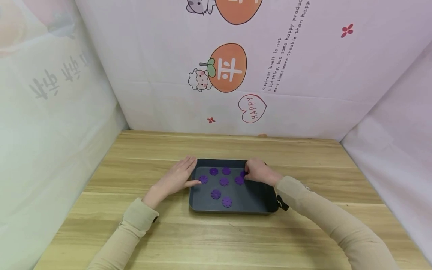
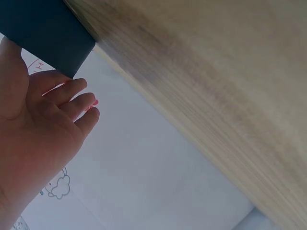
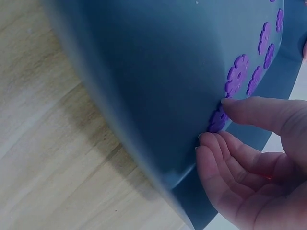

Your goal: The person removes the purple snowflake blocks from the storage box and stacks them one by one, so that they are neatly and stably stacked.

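A dark blue-grey rectangular tray [image 1: 254,198] lies on the table, holding several purple flower-shaped discs [image 1: 227,202] with notched edges, mostly in its left and far parts. My left hand [image 1: 177,174] holds the tray's left side, with the thumb over the rim and the fingers along the outside. In the left wrist view, those fingers show around the tray's corner. At the tray's far right corner, my right hand [image 1: 260,171] pinches a purple flower-shaped disc [image 3: 218,120] between thumb and fingertips. Another purple disc [image 3: 238,74] lies right beside the thumb.
The wood-grain table [image 1: 209,240] extends around the tray. A white printed sheet [image 1: 162,75] rises behind the table, and pale sheets stand at both sides. A black strap-like piece [image 1: 282,203] sticks out at the tray's near right corner.
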### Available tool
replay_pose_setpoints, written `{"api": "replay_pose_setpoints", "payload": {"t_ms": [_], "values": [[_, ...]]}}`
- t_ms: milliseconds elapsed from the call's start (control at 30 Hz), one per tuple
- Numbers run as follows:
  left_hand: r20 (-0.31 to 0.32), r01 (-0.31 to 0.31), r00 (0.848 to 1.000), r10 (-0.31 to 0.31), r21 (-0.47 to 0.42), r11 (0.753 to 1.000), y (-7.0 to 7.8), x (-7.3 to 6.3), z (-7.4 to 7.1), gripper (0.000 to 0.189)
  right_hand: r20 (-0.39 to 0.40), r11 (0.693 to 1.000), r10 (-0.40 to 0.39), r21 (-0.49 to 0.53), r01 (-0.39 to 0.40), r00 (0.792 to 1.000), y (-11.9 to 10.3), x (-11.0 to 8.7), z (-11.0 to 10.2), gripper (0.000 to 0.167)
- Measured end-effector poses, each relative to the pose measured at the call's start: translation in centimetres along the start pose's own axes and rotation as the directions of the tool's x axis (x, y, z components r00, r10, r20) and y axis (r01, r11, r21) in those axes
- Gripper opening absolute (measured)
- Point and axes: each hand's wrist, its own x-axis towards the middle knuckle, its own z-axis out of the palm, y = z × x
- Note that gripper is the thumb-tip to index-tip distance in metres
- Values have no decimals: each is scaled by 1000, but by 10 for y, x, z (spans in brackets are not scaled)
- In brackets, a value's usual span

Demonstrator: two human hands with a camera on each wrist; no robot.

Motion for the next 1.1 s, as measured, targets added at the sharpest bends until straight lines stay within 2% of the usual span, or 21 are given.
{"api": "replay_pose_setpoints", "payload": {"t_ms": [500, 933, 1100], "values": [[-13, -10, 1000, 10, -5, 1000, 1, -1, 1, 84, -4, 999, -41, 9, 41, 999, 4, -4, 0, 18], [-21, -14, 1000, 14, 1, 1000, -1, 0, 3, 84, 3, 1000, -10, 23, 10, 1000, 7, -4, -1, 19], [0, 0, 1000, 0, -6, 1000, 0, 0, 2, 84, 11, 999, -3, 38, 3, 1000, 7, -6, -3, 18]]}}
